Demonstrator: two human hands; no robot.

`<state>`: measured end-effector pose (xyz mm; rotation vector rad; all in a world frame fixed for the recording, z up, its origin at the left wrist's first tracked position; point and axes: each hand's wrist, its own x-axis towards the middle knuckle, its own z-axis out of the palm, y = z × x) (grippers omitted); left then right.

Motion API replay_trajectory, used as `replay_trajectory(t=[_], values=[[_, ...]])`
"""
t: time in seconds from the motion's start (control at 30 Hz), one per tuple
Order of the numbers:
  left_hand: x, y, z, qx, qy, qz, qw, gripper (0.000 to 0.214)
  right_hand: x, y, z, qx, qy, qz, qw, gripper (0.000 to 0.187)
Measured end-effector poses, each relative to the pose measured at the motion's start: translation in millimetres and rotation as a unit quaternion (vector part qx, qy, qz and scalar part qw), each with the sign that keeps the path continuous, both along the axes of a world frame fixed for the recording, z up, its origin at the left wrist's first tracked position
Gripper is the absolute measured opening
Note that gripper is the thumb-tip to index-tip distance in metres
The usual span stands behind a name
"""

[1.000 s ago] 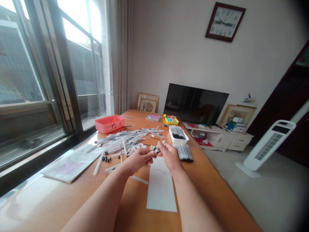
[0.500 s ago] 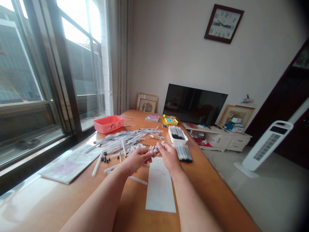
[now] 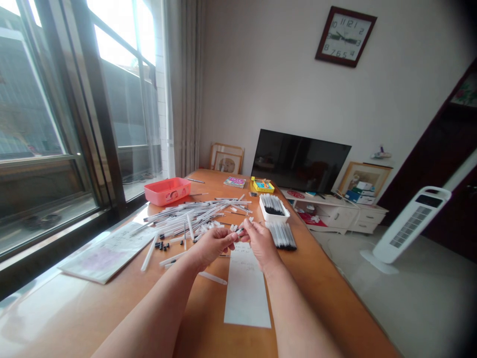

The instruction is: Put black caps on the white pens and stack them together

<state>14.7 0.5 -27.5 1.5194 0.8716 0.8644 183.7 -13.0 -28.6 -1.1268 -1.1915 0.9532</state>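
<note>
My left hand (image 3: 214, 244) and my right hand (image 3: 259, 241) meet above the table, fingertips pinched on a small pen part (image 3: 240, 230), pale with a dark bit; fingers cover most of it. Beneath them lies a strip of white paper (image 3: 247, 293) with faint writing. Just beyond the left hand spreads a loose pile of clear pen barrels and refills (image 3: 190, 214). Small white pieces (image 3: 208, 227) lie near that hand, and several black plugs (image 3: 161, 246) sit farther left. To the right of my right hand is a row of black-tipped pens (image 3: 281, 235).
A white box (image 3: 274, 211) of pens stands at the table's right edge. Farther back are a pink plastic box (image 3: 167, 192), a yellow box (image 3: 263, 185) and a colourful booklet (image 3: 234, 182). A pad of paper (image 3: 108, 256) lies at left by the window.
Both hands stay in nearly the same place. The fingertips shift slightly around the small pen part, and the view moves a little.
</note>
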Motion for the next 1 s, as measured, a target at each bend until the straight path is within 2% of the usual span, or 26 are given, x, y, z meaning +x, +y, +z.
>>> replay_trajectory(t=[0.23, 0.4, 0.5, 0.63, 0.8, 1.0], values=[[-1.2, -0.2, 1.6, -0.005, 0.003, 0.013, 1.0, 0.049, 3.3, -1.0, 2.2, 0.01, 0.019, 0.044, 0.999, 0.037], [0.6, -1.9, 2.9, 0.021, 0.0, 0.035, 0.999, 0.048, -2.1, -0.9, -1.2, 0.063, -0.033, -0.02, 0.997, 0.04], [1.2, -2.2, 3.5, 0.025, -0.002, 0.032, 0.999, 0.048, -2.0, -0.6, -0.2, 0.051, -0.035, -0.036, 0.997, 0.043], [0.8, -1.5, 2.8, 0.013, -0.003, 0.029, 1.0, 0.048, 1.9, -1.3, 4.2, 0.022, 0.0, -0.009, 1.0, 0.042], [0.6, -3.0, 3.7, 0.017, -0.011, 0.031, 0.999, 0.048, 3.8, -2.3, 5.1, 0.044, -0.011, 0.034, 0.998, 0.034], [3.9, -1.0, 1.7, 0.087, 0.013, 0.065, 0.994, 0.047, -2.3, -1.2, -0.5, 0.066, -0.046, -0.024, 0.996, 0.034]])
